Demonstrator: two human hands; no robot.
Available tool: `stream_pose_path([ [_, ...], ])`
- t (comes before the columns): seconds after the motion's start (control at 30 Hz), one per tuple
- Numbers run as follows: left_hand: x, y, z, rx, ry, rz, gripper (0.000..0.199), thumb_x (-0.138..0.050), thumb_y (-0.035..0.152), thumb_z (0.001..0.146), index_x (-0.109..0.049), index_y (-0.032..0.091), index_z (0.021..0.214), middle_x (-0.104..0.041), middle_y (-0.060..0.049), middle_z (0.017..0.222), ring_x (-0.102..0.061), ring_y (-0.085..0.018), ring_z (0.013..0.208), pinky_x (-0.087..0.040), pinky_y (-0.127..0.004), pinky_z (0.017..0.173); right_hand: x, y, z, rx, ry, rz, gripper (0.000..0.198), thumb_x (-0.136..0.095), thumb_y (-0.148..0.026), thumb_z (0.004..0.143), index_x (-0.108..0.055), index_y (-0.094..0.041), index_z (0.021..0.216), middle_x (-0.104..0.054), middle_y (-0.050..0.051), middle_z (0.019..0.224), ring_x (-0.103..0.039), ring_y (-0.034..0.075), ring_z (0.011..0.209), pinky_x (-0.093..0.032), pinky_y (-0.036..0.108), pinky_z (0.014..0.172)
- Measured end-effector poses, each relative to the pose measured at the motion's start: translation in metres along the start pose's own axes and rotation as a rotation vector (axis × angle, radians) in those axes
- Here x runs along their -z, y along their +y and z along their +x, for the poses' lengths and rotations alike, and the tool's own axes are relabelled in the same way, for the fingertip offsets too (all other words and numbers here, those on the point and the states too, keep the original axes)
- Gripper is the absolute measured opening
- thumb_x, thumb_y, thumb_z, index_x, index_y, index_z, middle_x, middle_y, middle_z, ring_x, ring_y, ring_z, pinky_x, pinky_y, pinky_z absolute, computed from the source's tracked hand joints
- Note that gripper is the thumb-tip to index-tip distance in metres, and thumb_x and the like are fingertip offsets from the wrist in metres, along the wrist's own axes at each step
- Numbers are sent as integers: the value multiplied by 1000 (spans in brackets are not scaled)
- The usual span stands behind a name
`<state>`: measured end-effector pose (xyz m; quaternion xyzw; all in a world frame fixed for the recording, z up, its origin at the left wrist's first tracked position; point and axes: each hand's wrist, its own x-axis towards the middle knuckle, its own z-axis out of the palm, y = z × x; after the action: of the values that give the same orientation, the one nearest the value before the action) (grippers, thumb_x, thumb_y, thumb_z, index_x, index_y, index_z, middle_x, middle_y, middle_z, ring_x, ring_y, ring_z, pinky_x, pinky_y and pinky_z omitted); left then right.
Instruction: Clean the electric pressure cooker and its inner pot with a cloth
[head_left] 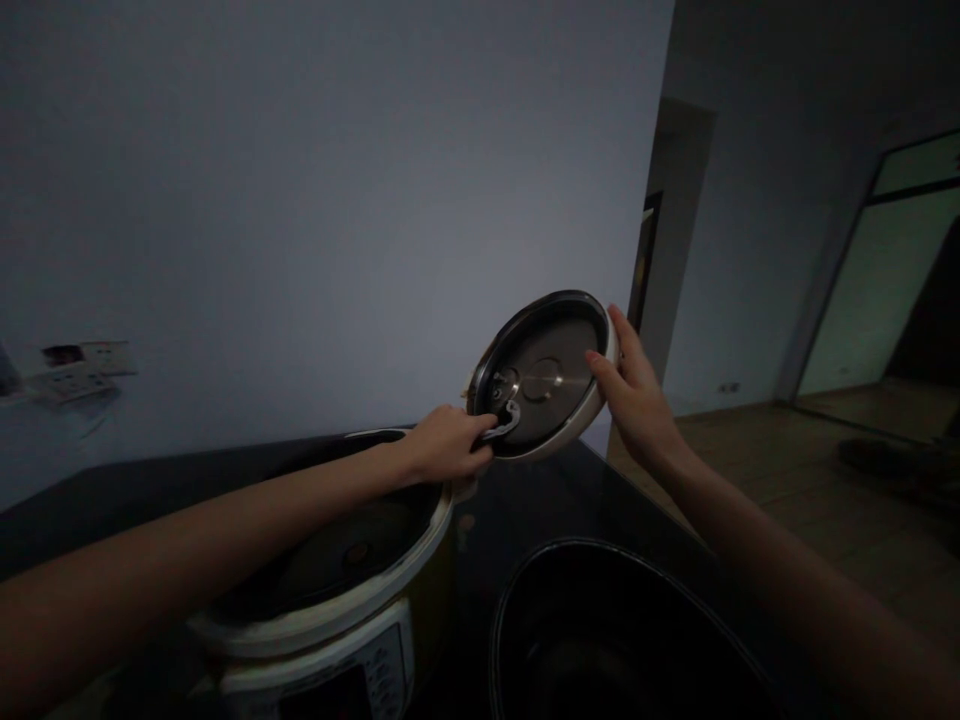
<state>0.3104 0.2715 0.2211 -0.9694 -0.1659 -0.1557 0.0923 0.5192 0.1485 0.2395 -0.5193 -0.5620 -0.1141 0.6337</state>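
Observation:
A round pressure cooker lid [551, 385] is held up on its side, its metal inner face and dark rim turned toward me. Small valve fittings [499, 385] sit on that face. My right hand [634, 390] grips the lid's right edge, thumb on the inner side. My left hand [450, 445] is closed at the lower left rim, pinching a grey curved strip [510, 422] that looks like a sealing ring; the dim light hides its exact form. Below my left forearm stands the open pressure cooker [431, 545], with a white rim and a button panel.
A black inner pot [555, 545] stands on the dark countertop [495, 510], right of the cooker. Behind is a pale wall [337, 200] with papers [82, 370] at the left. Wooden floor [750, 450] and a glass door [877, 280] lie to the right.

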Motion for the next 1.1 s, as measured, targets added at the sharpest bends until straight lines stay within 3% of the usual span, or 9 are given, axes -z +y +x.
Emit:
stream_pose_path([
  [0.2,9,17,0,34,111,-326,19,-51,25,82,-67,18,80,-65,-2,68,-60,-17,64,-40,-27,62,-2,-2,0,15,29,-27,68,-53,-44,88,-33,-26,151,-28,5,161,-22,25,150,-13,51,124],
  [0.4,12,35,-1,53,216,-601,24,-49,32,86,-67,16,84,-67,-3,75,-61,-17,72,-43,-27,65,-2,-2,0,20,20,-35,66,-52,-44,90,-32,-30,151,-27,3,161,-21,25,150,-12,53,123],
  [0.57,9,48,-7,54,297,-891,17,-57,32,79,-63,17,76,-60,0,69,-54,-15,65,-41,-26,60,0,-2,-1,12,13,-30,67,-53,-46,90,-32,-28,152,-26,4,161,-19,25,150,-10,53,123],
  [0.77,8,51,-12,117,284,-886,13,-57,26,77,-61,17,69,-57,1,62,-50,-14,60,-36,-26,58,0,-2,-2,26,11,-40,68,-52,-48,91,-31,-27,152,-24,5,162,-18,24,151,-10,51,124],
  [0.93,17,63,1,133,299,-1051,20,-59,31,81,-65,17,68,-65,-3,67,-58,-16,64,-41,-27,58,2,-1,0,36,-4,-53,70,-51,-61,90,-33,-30,151,-26,4,162,-21,24,150,-12,51,123],
  [1.1,30,82,29,214,366,-1408,9,-66,25,79,-70,17,76,-72,-6,77,-64,-16,68,-47,-27,61,2,-2,-2,-4,34,-12,65,-39,-69,92,-38,-35,148,-31,1,159,-23,23,149,-15,52,123],
])
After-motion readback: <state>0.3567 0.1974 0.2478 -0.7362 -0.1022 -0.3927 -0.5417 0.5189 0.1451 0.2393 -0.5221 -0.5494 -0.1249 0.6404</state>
